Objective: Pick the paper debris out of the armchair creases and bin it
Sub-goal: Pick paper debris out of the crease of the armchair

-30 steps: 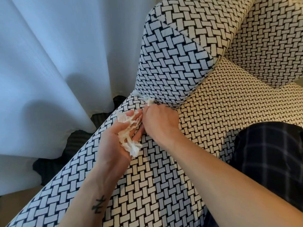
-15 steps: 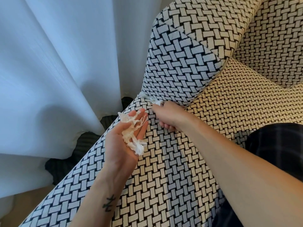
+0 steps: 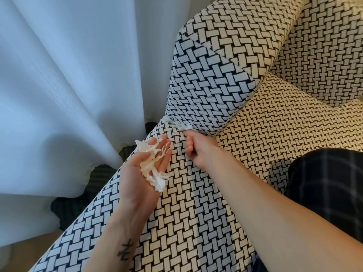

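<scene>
— What's hanging on the far left?

— A white sheer curtain (image 3: 68, 85) is hanging in deep folds, and a dark ribbed cloth (image 3: 102, 173) is lying on the floor below it.

— And the left hand?

— The left hand (image 3: 141, 177) is turning palm up over the black-and-white basket-weave armchair (image 3: 196, 222). Its fingers are lying loose and spread, not closing on anything. A bunch of crumpled white paper shreds (image 3: 152, 166) is resting across the palm and fingers.

— Any more paper in the chair?

— Yes. A thin white paper scrap (image 3: 181, 126) is sitting in the crease where the padded armrest (image 3: 206, 85) is meeting the seat, just past the left fingertips.

— The right hand?

— The right hand (image 3: 198, 150) is reaching into that crease with its fingers curled. Thumb and forefinger are pinching the near end of the scrap, and the other fingers are tucking into the palm.

— Farthest right?

— A dark checked trouser leg (image 3: 324, 193) is lying over the seat.
</scene>
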`<state>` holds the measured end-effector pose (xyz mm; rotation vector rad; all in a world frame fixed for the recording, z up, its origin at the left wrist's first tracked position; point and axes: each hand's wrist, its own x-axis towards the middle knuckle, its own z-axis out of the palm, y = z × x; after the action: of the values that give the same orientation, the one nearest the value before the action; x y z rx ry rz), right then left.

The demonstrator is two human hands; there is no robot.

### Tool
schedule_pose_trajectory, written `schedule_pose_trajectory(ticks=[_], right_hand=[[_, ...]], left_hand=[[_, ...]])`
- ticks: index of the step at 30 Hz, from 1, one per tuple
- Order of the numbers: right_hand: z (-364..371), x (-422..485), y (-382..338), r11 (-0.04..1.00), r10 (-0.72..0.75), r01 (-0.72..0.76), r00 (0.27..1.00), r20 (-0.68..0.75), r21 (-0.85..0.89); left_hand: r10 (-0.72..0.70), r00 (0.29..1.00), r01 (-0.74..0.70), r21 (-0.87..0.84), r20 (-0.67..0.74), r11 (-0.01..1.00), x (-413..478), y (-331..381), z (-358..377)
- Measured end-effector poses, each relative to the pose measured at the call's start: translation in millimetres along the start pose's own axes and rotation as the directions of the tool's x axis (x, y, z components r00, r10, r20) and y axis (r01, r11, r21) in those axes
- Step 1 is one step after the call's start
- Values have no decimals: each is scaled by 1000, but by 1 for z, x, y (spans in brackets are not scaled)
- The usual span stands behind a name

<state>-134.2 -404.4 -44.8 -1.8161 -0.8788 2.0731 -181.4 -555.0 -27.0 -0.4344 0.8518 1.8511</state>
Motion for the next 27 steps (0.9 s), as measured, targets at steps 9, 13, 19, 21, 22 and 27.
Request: schedule_pose_trajectory(ticks=[9, 13, 19, 21, 22, 27], right_hand=[[-6, -10, 1, 985, -57, 65, 997, 50, -161], [-5, -10, -11, 964, 67, -29, 988, 136, -266], [-8, -5, -7, 996, 85, -86, 976, 200, -3], [-8, -5, -5, 997, 68, -71, 978, 196, 12], [-7, -5, -4, 997, 66, -70, 979, 192, 15], [-9, -7, -1, 999, 23, -30, 986, 163, 39]], left_hand=[[20, 999, -22, 63, 28, 998, 16, -4, 12], [27, 1000, -28, 122, 12, 992, 31, -2, 25], [18, 993, -30, 98, 117, 995, 48, 6, 32], [51, 993, -65, 132, 110, 989, 49, 8, 29], [63, 992, -79, 156, 107, 985, 48, 9, 28], [-2, 998, -5, 96, 65, 995, 49, 21, 24]])
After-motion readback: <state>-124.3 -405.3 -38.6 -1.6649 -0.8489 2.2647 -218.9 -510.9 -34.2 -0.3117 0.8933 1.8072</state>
